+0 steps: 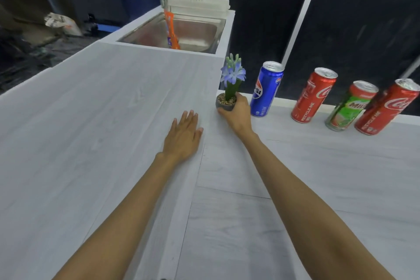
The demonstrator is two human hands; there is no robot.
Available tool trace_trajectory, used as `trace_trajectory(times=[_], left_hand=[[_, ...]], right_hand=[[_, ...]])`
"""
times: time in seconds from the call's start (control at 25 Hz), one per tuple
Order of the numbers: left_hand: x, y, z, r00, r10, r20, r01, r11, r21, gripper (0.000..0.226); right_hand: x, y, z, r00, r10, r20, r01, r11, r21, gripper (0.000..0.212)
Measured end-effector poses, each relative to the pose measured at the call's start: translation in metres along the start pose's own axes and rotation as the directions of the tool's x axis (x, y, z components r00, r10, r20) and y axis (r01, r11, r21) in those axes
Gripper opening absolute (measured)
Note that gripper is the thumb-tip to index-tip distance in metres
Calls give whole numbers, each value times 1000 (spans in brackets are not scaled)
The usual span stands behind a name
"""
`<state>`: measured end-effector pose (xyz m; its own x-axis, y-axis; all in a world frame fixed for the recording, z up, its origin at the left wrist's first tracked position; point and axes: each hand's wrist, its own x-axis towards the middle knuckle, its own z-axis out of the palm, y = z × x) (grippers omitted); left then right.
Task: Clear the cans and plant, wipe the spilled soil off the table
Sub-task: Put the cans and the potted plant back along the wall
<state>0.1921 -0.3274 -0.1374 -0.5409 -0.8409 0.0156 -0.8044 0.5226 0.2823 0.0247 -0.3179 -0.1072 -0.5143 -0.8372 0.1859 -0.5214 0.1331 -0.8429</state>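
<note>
Step in hand, by judgement: clearing of the plant.
Plant: upright in small grey pot, back of bench, just left of blue can.
Right grip: curled round the pot.
Left grip: flat on bench, fingers straight, holding nothing.
Red can, green can, second red can: upright, in a row, untouched.
Spilled soil: none discernible.
Next move, likely: level lift of pot, clear of blue can.
</note>
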Motion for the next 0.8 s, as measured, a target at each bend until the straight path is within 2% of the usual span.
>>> trace_trajectory(times=[0.12, 0.28, 0.36, 0.48, 0.6, 0.8], left_hand=[[4, -3, 11, 1000, -1, -2, 1, 997, 75, 55], [5, -6, 14, 1000, 4, -12, -3, 996, 92, 55], [5, -4, 12, 1000, 0, 4, -1, 997, 72, 55], [-2, -4, 3, 1000, 9, 9, -9, 999, -44, 55], [-29, -2, -5, 1000, 25, -2, -25, 994, -109, 54], [-108, 0, -19, 1000, -22, -13, 18, 972, -236, 50]], right_hand=[[13, 10, 2, 1000, 16, 17, -16, 1000, -11, 64], [13, 14, 6, 999, 11, 34, -12, 999, 33, 74], [11, 13, 4, 998, 25, 59, -30, 995, 95, 86], [6, 10, -2, 989, 99, 114, -116, 981, 154, 96], [-16, 7, -9, 976, 172, 130, -188, 975, 116, 88], [-79, -7, -13, 968, 176, 177, -188, 981, 55, 66]])
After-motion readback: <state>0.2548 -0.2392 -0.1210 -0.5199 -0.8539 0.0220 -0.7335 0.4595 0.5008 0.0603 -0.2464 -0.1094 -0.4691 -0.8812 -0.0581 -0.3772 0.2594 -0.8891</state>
